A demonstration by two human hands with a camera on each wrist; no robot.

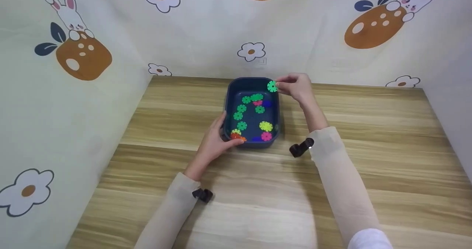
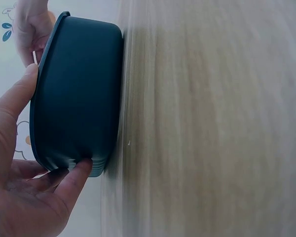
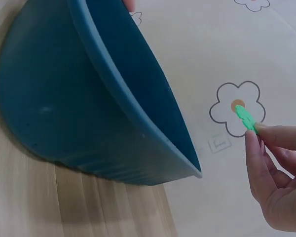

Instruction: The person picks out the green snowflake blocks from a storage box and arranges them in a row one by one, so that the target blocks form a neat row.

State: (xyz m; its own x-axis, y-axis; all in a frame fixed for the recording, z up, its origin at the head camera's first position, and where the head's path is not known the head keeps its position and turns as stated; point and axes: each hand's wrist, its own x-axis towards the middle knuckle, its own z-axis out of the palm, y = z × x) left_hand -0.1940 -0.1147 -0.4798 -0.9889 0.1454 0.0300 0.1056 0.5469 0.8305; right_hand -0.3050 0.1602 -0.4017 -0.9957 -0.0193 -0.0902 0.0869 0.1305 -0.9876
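A dark blue bin (image 1: pixel 252 144) stands on the wooden table, with green, yellow, pink, blue and orange notched discs lying inside. The left hand (image 1: pixel 215 140) grips its near left corner, thumb on the rim and fingers along the outer side; the left wrist view shows this hand (image 2: pixel 34 177) against the bin's wall (image 2: pixel 79 89). Above the far right corner, the right hand (image 1: pixel 298 88) pinches a green disc (image 1: pixel 272 86) between thumb and fingertips. In the right wrist view the disc (image 3: pixel 245 118) appears nearly edge-on in the right hand (image 3: pixel 281 173), beside the bin (image 3: pixel 79 113).
The wooden table (image 1: pixel 368 149) extends on both sides of the bin. Behind it and to the sides hangs a pale cloth (image 1: pixel 206 31) printed with flowers, rabbits and orange fruit. A small black device is strapped at each wrist.
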